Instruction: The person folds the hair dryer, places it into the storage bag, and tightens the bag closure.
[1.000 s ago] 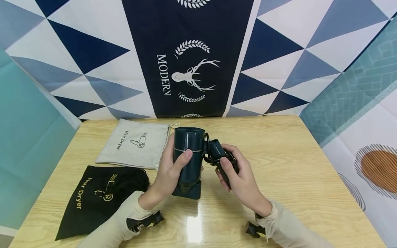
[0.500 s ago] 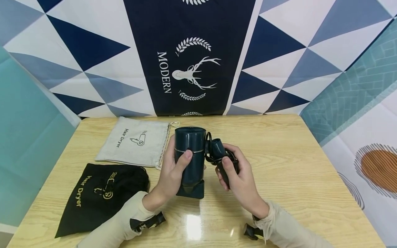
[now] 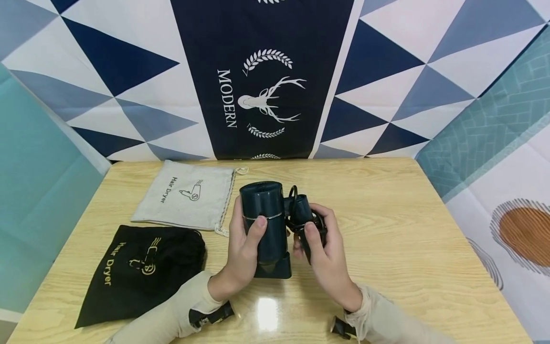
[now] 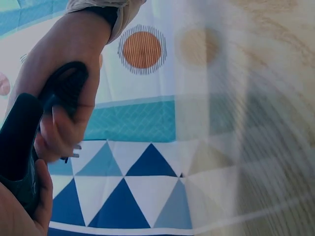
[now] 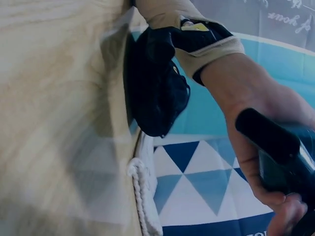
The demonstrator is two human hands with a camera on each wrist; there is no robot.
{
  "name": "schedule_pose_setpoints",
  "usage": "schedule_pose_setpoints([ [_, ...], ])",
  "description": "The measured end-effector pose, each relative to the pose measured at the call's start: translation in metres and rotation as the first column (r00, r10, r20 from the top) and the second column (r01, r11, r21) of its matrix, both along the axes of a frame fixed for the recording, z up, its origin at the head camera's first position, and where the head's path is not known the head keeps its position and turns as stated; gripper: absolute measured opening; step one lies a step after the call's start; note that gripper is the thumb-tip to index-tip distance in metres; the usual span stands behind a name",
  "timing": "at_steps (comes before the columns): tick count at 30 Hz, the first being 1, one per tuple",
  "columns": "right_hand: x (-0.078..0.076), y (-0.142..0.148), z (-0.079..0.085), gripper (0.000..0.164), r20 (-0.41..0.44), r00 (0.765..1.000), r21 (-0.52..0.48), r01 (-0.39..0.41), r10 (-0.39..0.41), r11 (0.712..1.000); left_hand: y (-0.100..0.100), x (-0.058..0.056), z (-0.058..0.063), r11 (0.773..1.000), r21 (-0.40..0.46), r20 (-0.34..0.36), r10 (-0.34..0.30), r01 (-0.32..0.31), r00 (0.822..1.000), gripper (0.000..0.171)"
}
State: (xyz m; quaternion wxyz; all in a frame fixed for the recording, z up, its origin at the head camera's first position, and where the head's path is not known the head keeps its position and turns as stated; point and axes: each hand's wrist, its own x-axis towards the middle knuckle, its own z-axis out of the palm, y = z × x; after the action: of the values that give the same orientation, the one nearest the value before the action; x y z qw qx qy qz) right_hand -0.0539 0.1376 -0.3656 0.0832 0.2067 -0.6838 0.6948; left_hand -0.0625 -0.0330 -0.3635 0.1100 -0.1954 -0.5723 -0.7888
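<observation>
A dark teal hair dryer (image 3: 263, 203) is held over the table, its barrel pointing toward and away from me. My left hand (image 3: 238, 255) grips the barrel from the left, thumb lying across its top. At the near end sits a flat, flared nozzle (image 3: 275, 270). On the right, my right hand (image 3: 331, 255) holds the handle part with a looped black cord (image 3: 319, 220) wound round it, thumb pressed on top. Metal plug prongs (image 4: 76, 151) stick out beside the right fingers in the left wrist view. The right hand's lower fingers look blurred there.
A pale grey drawstring bag (image 3: 185, 196) printed "Hair Dryer" lies flat at the table's back left. Nearer me is a black drawstring bag (image 3: 142, 274) with gold print. The wooden table (image 3: 408, 248) meets a patterned wall cloth (image 3: 262, 95) at the back.
The hair dryer has tilted, its far opening dipping a little and its nozzle end swinging right. Both hands have come slightly closer together, keeping their holds. The bags have stayed put.
</observation>
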Motion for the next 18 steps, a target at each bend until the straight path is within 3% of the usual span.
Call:
schedule_pose_setpoints([
  [4, 0.003, -0.005, -0.004, 0.032, 0.021, 0.999, -0.035, 0.049, -0.049, 0.998, 0.004, 0.003, -0.004, 1.000, 0.000, 0.035, 0.010, -0.010, 0.999, 0.044],
  [11, 0.014, -0.015, -0.011, 0.033, 0.097, 0.982, -0.063, 0.171, -0.164, 0.983, 0.010, 0.007, -0.010, 0.997, 0.064, 0.069, -0.039, 0.035, 0.997, 0.042],
  [18, 0.016, -0.016, -0.010, 0.034, 0.132, 0.973, -0.047, 0.196, -0.188, 0.980, 0.012, 0.005, -0.011, 0.997, 0.067, 0.071, -0.040, 0.035, 0.997, 0.042],
])
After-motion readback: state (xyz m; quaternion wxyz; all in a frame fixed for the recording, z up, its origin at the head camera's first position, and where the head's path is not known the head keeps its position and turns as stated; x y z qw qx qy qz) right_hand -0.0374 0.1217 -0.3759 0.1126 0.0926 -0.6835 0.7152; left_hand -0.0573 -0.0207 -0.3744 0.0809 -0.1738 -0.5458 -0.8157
